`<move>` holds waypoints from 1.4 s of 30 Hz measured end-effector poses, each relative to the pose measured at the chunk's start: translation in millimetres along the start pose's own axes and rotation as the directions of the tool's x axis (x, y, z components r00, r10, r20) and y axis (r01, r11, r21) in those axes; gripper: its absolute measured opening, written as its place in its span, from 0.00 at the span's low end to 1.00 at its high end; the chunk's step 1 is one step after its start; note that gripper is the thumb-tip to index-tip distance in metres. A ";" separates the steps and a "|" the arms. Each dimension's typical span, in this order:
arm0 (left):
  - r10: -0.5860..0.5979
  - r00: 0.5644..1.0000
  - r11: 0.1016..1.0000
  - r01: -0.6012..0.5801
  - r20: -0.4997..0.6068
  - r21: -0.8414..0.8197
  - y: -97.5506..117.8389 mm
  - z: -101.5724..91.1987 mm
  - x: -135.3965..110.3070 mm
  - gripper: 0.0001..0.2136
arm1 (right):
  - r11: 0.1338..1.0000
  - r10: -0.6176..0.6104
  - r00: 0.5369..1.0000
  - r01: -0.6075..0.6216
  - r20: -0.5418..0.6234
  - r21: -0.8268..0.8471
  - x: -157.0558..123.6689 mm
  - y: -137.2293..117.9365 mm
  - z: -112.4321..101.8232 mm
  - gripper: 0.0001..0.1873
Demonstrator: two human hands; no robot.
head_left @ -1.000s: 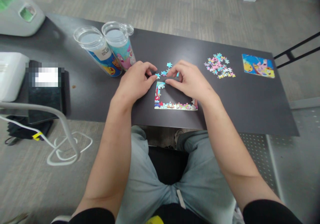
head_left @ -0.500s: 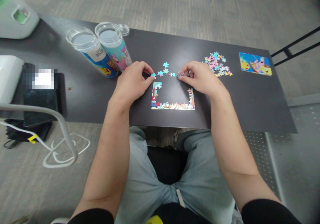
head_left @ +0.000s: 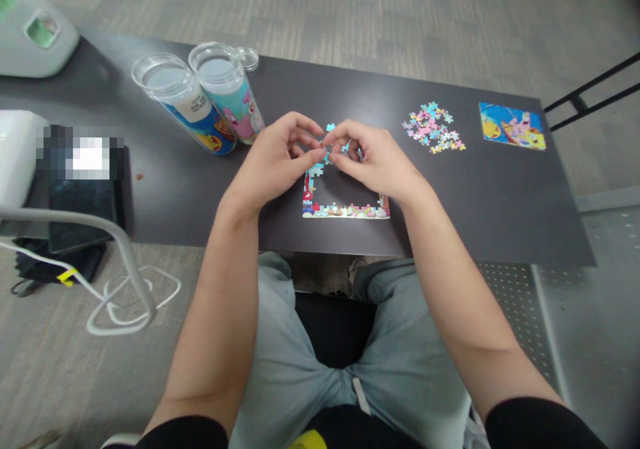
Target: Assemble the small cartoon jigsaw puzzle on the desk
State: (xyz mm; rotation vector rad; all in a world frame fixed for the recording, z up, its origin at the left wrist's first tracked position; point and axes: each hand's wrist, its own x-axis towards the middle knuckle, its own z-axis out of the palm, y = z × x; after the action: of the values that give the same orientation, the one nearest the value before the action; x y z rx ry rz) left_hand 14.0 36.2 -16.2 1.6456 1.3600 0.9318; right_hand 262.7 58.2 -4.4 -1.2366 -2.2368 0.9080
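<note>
small, light and easily nudged

the left hand (head_left: 280, 159) and right hand (head_left: 373, 155) meet almost tip to tip, thumbs and forefingers curled with only narrow gaps. a blue puzzle piece (head_left: 327, 159) shows between them, partly covered; whether either hand actually pinches it, i cannot tell. more blue shows under the right hand's curled fingers, too hidden to count, and a loose blue piece (head_left: 331, 127) lies just beyond the grip.

nearer the body than the grip, flat on the dark table (head_left: 440, 202), is a joined puzzle border (head_left: 345, 212): its bottom run and left side are in view, while the right side is partly behind the right wrist. well off to the right of the grip lies a heap of loose pieces (head_left: 434, 129).

these look like thin card: next to weightless, fairly stiff, but liable to crease or fray at the knobs. the smooth tabletop probably lets them slide at a touch. best held by opposite edges, thumb against forefinger, clear of the knobs. the border likely flexes at its joints, so steady it flat from above rather than lifting it by one side.
</note>
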 end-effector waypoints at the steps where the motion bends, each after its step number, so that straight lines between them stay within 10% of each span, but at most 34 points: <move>1: 0.001 1.000 1.000 -0.001 -0.006 0.016 -0.8 -1.3 -0.5 0.16 | 1.000 0.008 1.000 -0.008 -0.001 -0.011 -0.1 0.8 -0.3 0.14; 27: 0.010 0.999 0.987 -0.015 0.033 0.158 -17.8 -11.7 0.0 0.14 | 1.000 -0.022 0.997 0.022 -0.074 0.003 8.8 8.5 24.4 0.09; 36: 0.003 1.000 0.984 -0.008 0.031 0.180 -16.9 -12.1 -1.6 0.11 | 0.997 0.072 0.934 -0.060 -0.351 0.045 0.4 43.9 -28.5 0.10; 42: 0.018 1.000 0.969 -0.016 -0.007 0.246 -15.6 -9.8 1.6 0.07 | 0.994 0.085 0.967 -0.100 -0.242 -0.053 -12.5 62.1 -46.7 0.03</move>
State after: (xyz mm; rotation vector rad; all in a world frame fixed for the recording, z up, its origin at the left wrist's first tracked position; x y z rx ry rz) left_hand -0.9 40.7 -26.1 1.8414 1.5189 0.8067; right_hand 334.7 87.4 -17.1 -1.4096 -2.0466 0.6829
